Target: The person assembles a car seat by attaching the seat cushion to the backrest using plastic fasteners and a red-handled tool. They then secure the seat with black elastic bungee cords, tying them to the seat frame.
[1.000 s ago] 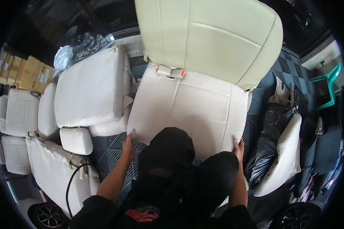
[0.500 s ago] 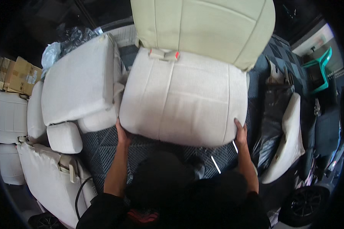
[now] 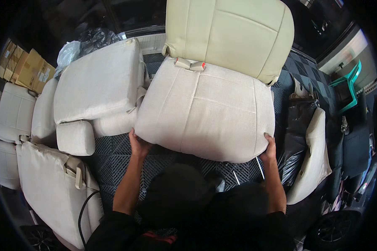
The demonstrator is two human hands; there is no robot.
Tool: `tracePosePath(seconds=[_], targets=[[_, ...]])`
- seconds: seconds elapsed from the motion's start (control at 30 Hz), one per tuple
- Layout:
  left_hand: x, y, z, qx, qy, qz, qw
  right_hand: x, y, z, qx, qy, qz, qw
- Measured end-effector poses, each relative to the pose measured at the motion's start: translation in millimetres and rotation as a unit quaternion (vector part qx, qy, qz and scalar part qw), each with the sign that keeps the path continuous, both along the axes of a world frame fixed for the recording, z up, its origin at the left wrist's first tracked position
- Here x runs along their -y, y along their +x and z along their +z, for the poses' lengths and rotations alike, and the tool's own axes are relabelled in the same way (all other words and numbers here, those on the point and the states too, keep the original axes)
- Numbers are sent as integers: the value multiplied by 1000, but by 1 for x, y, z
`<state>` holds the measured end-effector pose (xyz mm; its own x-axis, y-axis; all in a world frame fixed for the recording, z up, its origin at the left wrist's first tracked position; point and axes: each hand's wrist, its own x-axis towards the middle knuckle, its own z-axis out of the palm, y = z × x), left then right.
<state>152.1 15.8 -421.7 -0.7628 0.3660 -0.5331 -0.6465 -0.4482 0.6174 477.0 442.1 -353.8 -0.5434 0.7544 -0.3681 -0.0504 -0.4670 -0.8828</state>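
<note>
In front of me is a car seat with a pale, cream fabric cushion and a smoother, yellowish-cream backrest rising at its far side. Two beige seat-belt buckles with red buttons lie where cushion and backrest meet. My left hand holds the cushion's near left corner, its fingers partly hidden under the edge. At the near right corner my right hand grips the cushion, thumb on the upper side and the other fingers mostly out of sight beneath.
More cream seats and a headrest lie to the left, with another seat nearer me. Cardboard boxes and plastic bags stand behind. On the right are a cream seat part, black plastic and a green chair.
The view has shifted a little, and the seat now sits slightly turned, its backrest showing more upright. Both hands keep their hold at the cushion's near corners.
</note>
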Motion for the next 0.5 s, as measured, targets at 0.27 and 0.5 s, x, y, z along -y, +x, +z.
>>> tracePosePath(seconds=[0.27,0.5], targets=[[6,-8,73,-108,-10,58,992,-12,-2,88,90,20,5,996],[-50,-59,122,-306,-93,60,946,-82,-38,160,188,42,31,981]])
